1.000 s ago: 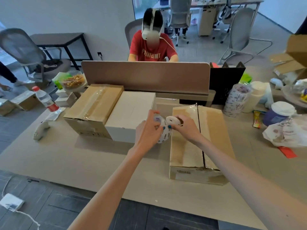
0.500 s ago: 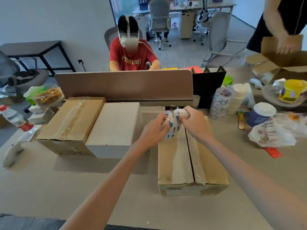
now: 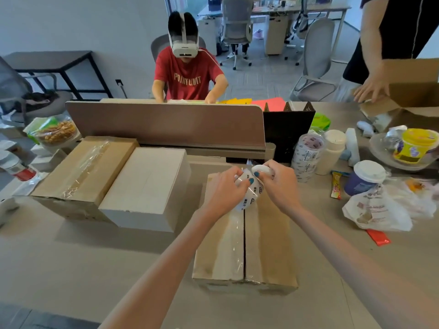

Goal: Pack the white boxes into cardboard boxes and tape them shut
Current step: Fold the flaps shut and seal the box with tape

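Bare forearms [image 3: 164,269], teal-nailed fingers [image 3: 251,180]

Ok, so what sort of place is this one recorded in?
Probably an open-plan office doubling as a packing station: a desk divider splits the shared table, swivel chairs stand behind, and a partly taped cardboard box sits near spare tape rolls.

Tape roll [image 3: 249,194] shifted from cardboard box [image 3: 268,245] far-left corner onto seam.

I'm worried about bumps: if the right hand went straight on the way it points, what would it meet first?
The right hand would likely meet the grey rail under the brown desk divider, past the white tape roll it holds; depth is unclear.
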